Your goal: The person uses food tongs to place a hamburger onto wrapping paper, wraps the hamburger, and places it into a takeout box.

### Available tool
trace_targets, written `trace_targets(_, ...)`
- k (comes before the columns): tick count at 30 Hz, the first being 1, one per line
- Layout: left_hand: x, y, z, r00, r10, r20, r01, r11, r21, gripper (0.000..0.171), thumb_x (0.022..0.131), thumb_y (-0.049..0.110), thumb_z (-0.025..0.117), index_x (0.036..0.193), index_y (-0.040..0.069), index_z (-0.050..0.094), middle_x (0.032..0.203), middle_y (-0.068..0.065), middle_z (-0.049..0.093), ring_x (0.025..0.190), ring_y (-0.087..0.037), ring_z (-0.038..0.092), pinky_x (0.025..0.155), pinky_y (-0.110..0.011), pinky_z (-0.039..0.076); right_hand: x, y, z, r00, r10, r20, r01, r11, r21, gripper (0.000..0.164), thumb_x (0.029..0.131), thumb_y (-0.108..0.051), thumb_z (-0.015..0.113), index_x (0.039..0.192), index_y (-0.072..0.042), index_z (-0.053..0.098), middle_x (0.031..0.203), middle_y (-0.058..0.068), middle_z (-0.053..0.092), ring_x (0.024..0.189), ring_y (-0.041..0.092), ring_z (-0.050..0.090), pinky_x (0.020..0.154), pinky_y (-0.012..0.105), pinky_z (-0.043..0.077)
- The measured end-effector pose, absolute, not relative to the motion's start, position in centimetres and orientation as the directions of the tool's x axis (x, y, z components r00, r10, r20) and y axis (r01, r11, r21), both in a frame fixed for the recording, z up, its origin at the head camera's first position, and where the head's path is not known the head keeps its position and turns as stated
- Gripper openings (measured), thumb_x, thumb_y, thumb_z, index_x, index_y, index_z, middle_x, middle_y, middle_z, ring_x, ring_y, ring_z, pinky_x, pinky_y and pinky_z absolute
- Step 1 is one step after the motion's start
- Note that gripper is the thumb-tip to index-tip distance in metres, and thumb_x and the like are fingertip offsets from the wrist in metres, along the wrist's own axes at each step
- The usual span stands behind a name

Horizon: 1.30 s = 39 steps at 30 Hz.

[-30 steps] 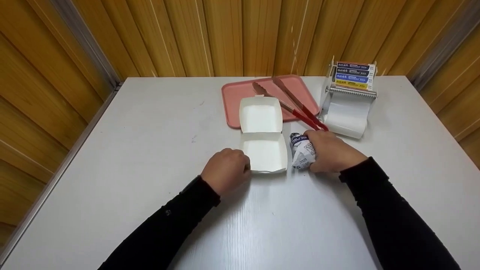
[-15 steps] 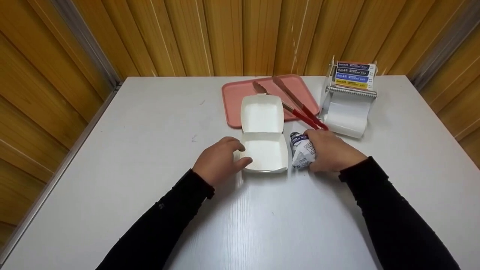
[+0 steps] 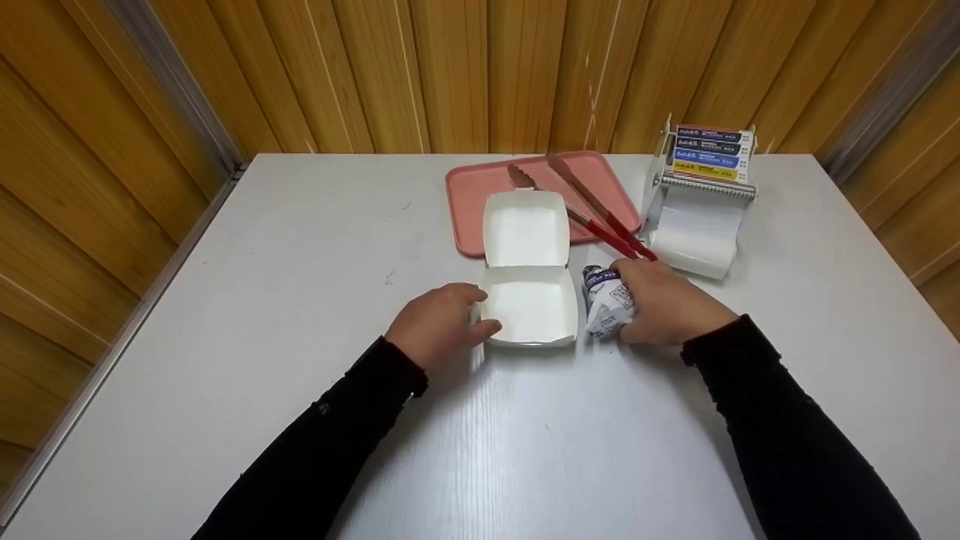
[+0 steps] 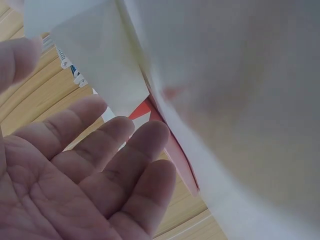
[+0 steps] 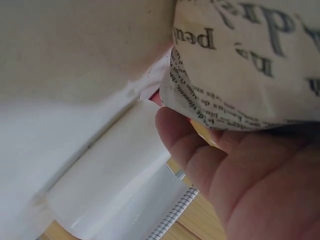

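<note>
A white clamshell food box (image 3: 536,304) lies unfolded in front of me, its lid leaning back over the pink tray. My left hand (image 3: 435,324) is at the box's left side, thumb and fingers parted, with the thumb tip over the near left rim. In the left wrist view the loosely bent fingers (image 4: 127,162) hold nothing and lie close to the box wall. Right of the box is a small bundle wrapped in printed paper (image 3: 609,304) with a dark blue band. My right hand (image 3: 667,306) grips its right side; the bundle's printed wrap (image 5: 240,65) fills the upper right of the right wrist view.
A pink tray (image 3: 469,217) stands behind the box, and red-handled tongs (image 3: 609,234) lie across it with their handles reaching over its edge. At the back right is a label dispenser (image 3: 701,240) with a white roll and a toothed edge. Wood-patterned panels border the table.
My left hand has loosened from its curled pose, parted its thumb and fingers, and shifted slightly left. The box has edged slightly right. My right hand has stayed on the bundle.
</note>
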<state>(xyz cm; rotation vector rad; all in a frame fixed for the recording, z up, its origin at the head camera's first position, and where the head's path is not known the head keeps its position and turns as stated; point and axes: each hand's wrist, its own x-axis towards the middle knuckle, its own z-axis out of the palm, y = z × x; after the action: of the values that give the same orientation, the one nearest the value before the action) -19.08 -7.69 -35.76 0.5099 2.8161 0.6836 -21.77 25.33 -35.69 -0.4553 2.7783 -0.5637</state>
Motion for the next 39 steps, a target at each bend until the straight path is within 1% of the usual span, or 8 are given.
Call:
trace_targets(4, -19.2, -7.6, -35.9, -0.92, 0.375, -0.11, 0.283, 0.834, 0.474, 0.057, 0.099, 0.041, 0.071, 0.146, 0.01, 0.062, 0.15, -0.007, 0.063, 0.142, -0.026, 0.057, 0.118, -0.042, 0.046, -21.7, 25.4, -35.5, -0.922, -0.343, -0.179, -0.241, 0.871, -0.428, 0.074, 0.072, -0.011, 0.087, 0.135, -0.007, 0.05, 0.121, 0.014, 0.058, 0.113, 0.033, 0.051, 0.099, 0.052, 0.046)
trace_targets(10, -19.4, -7.5, -35.9, -0.919, 0.363, -0.156, 0.257, 0.85, 0.46, 0.072, 0.098, 0.053, 0.069, 0.157, 0.015, 0.051, 0.164, -0.009, 0.048, 0.152, -0.028, 0.046, 0.122, -0.046, 0.042, -21.7, 25.3, -34.6, -0.95, -0.285, -0.128, -0.202, 0.873, -0.443, 0.088, 0.074, -0.015, 0.086, 0.15, -0.007, 0.043, 0.129, 0.014, 0.057, 0.114, 0.033, 0.05, 0.098, 0.052, 0.047)
trace_targets(14, -19.3, -7.5, -35.9, -0.921, 0.351, -0.166, 0.246, 0.858, 0.452, 0.082, 0.095, 0.06, 0.07, 0.161, 0.018, 0.045, 0.169, -0.011, 0.04, 0.157, -0.034, 0.036, 0.125, -0.049, 0.037, -21.6, 24.7, -34.0, -0.963, -0.258, -0.081, -0.192, 0.862, -0.47, 0.086, 0.075, -0.016, 0.083, 0.151, -0.008, 0.042, 0.129, 0.013, 0.056, 0.114, 0.032, 0.049, 0.098, 0.05, 0.046)
trace_targets(18, -19.3, -7.4, -35.8, -0.918, 0.363, -0.157, 0.271, 0.866, 0.419, 0.09, 0.093, 0.065, 0.07, 0.162, 0.015, 0.042, 0.17, -0.015, 0.036, 0.158, -0.044, 0.03, 0.129, -0.052, 0.03, -21.3, 23.3, -33.5, -0.96, -0.28, -0.004, -0.243, 0.837, -0.49, 0.085, 0.077, -0.017, 0.083, 0.15, -0.005, 0.042, 0.134, 0.015, 0.054, 0.119, 0.033, 0.048, 0.103, 0.051, 0.044)
trace_targets(23, -19.5, -7.2, -35.9, -0.913, 0.374, -0.163, 0.288, 0.874, 0.391, 0.097, 0.091, 0.069, 0.07, 0.163, 0.012, 0.04, 0.17, -0.016, 0.036, 0.158, -0.046, 0.028, 0.13, -0.053, 0.027, -21.3, 20.5, -32.9, -0.942, -0.333, 0.043, -0.31, 0.817, -0.486, 0.096, 0.075, -0.019, 0.085, 0.157, -0.005, 0.038, 0.143, 0.015, 0.051, 0.127, 0.033, 0.045, 0.112, 0.052, 0.04)
trace_targets(29, -19.5, -7.1, -36.1, -0.91, 0.38, -0.166, 0.293, 0.872, 0.391, 0.098, 0.089, 0.069, 0.072, 0.163, 0.011, 0.04, 0.17, -0.016, 0.036, 0.158, -0.046, 0.028, 0.13, -0.053, 0.026, -21.6, 17.7, -32.6, -0.926, -0.377, 0.016, -0.335, 0.804, -0.492, 0.09, 0.075, -0.018, 0.084, 0.152, -0.007, 0.04, 0.137, 0.014, 0.052, 0.123, 0.032, 0.046, 0.108, 0.052, 0.044)
trace_targets(33, -19.6, -7.1, -36.1, -0.905, 0.387, -0.176, 0.299, 0.873, 0.386, 0.099, 0.089, 0.069, 0.071, 0.162, 0.01, 0.041, 0.169, -0.016, 0.036, 0.158, -0.046, 0.027, 0.131, -0.053, 0.025, -21.8, 16.7, -33.1, -0.921, -0.39, 0.006, -0.337, 0.787, -0.517, 0.088, 0.075, -0.017, 0.085, 0.151, -0.007, 0.041, 0.14, 0.014, 0.051, 0.125, 0.032, 0.046, 0.108, 0.052, 0.047)
trace_targets(39, -19.8, -7.1, -36.0, -0.903, 0.384, -0.191, 0.296, 0.881, 0.37, 0.098, 0.089, 0.07, 0.071, 0.162, 0.011, 0.041, 0.169, -0.015, 0.038, 0.159, -0.042, 0.029, 0.131, -0.051, 0.024, -22.0, 15.8, -34.1, -0.914, -0.406, -0.011, -0.338, 0.775, -0.534, 0.085, 0.074, -0.015, 0.085, 0.148, -0.007, 0.043, 0.13, 0.012, 0.055, 0.117, 0.029, 0.05, 0.1, 0.047, 0.05)
